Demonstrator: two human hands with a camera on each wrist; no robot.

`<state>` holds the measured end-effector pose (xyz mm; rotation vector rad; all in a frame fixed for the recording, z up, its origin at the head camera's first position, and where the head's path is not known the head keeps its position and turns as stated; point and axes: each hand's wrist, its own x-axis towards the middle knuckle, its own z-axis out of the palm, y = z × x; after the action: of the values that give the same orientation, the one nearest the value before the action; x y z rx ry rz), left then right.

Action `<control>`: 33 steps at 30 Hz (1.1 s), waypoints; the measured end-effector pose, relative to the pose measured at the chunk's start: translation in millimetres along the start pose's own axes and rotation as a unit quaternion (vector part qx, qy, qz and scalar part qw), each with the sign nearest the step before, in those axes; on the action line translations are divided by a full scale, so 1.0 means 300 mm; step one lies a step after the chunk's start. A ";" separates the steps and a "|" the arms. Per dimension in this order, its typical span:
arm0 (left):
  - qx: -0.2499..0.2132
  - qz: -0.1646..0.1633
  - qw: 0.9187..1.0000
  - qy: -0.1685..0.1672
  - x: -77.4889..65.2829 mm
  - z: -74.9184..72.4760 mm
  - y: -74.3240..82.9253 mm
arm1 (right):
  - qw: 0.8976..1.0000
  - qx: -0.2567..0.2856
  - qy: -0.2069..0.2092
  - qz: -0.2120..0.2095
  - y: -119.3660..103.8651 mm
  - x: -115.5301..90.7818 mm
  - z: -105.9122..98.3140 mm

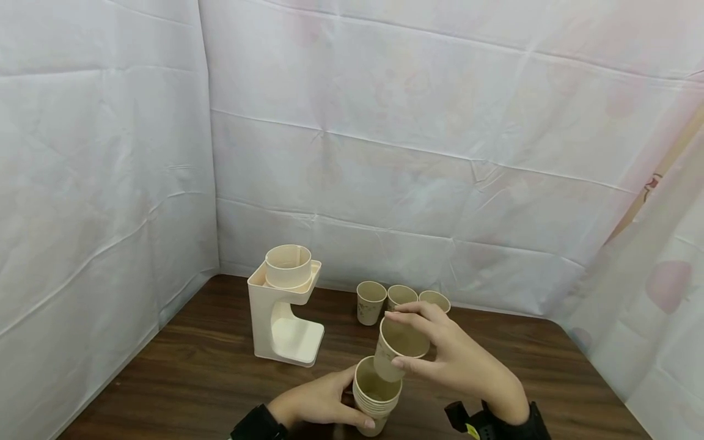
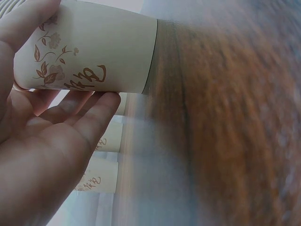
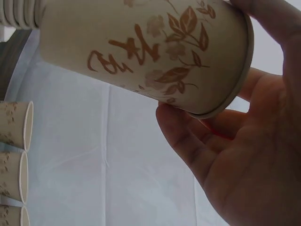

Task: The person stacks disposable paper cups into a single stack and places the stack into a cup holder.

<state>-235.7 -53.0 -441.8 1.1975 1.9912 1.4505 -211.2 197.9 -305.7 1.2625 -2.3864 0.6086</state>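
Note:
Near the table's front edge, my left hand point(image 1: 319, 398) grips a stack of nested paper cups point(image 1: 377, 404), its thumb and fingers around the outside. In the left wrist view the stack's lowest cup point(image 2: 99, 42) shows brown flower print and lettering, its base at or near the wood. Just above the stack's mouth, my right hand point(image 1: 453, 351) holds a single paper cup point(image 1: 387, 360) by its rim, tilted. The right wrist view shows this cup point(image 3: 141, 52) with its bottom close to the stack's rims point(image 3: 21, 13); whether they touch, I cannot tell.
Behind my hands, three paper cups stand upright in a row, the left one point(image 1: 371, 304) fully seen. At the back left stands a cream C-shaped stand point(image 1: 264, 324) with a round collar point(image 1: 288, 269) on top. White cloth point(image 1: 357, 153) hangs behind the dark wooden table point(image 1: 181, 360).

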 end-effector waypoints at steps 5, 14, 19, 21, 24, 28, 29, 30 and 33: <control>0.007 0.004 1.000 -0.001 -0.001 0.000 0.005 | 1.000 0.002 -0.002 0.008 -0.016 0.003 0.012; -0.002 0.008 1.000 -0.010 0.001 -0.003 0.001 | 1.000 0.014 -0.003 -0.011 -0.041 0.011 0.036; -0.009 0.005 1.000 -0.010 0.000 -0.001 -0.002 | 1.000 0.022 -0.012 -0.009 -0.041 0.007 0.051; -0.010 0.005 1.000 -0.009 -0.002 0.001 -0.002 | 0.999 0.031 -0.019 -0.014 -0.040 0.008 0.056; -0.010 0.008 1.000 -0.009 -0.003 0.004 -0.001 | 0.998 0.050 -0.035 -0.014 -0.038 0.007 0.064; -0.006 0.010 1.000 -0.007 -0.004 0.006 0.004 | 0.995 0.078 -0.061 -0.001 -0.040 0.001 0.069; -0.007 0.010 1.000 -0.007 -0.004 0.006 0.005 | 0.995 0.078 -0.066 0.000 -0.040 0.000 0.069; -0.006 0.009 1.000 -0.007 -0.004 0.005 0.006 | 0.994 0.082 -0.072 0.003 -0.041 -0.001 0.070; -0.005 0.007 1.000 -0.005 -0.004 0.004 0.007 | 0.994 0.071 -0.079 -0.001 -0.042 -0.003 0.073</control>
<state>-233.3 -53.1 -440.7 1.2130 1.9709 1.4569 -202.8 180.6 -322.2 1.4202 -2.5079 0.7149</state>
